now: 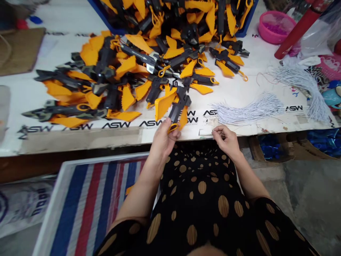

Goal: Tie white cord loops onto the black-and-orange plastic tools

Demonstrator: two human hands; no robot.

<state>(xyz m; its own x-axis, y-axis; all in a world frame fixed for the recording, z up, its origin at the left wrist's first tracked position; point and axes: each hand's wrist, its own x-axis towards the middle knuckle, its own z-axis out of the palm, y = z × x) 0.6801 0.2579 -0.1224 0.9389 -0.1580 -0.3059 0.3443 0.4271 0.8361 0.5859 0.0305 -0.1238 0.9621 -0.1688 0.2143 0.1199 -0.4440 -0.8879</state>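
Observation:
My left hand (163,139) grips the lower end of a black-and-orange plastic toy (179,108) with wing-like orange pieces, close to its small orange ring (173,127). The toy's other end points away from me, over the table's front edge. At the same edge, further right, my right hand (226,139) is closed in a pinch. A thin string (206,134) seems to run left from its fingertips, though it is very fine. Just beyond that hand lies a bundle of white strings (247,108).
Many similar toys (106,78) are heaped on the table (128,133), and more fill a blue crate (101,16) behind. A second string bundle (306,85), a pink basket (275,28) and a red post (298,33) stand right. Below left is a striped sheet (87,199).

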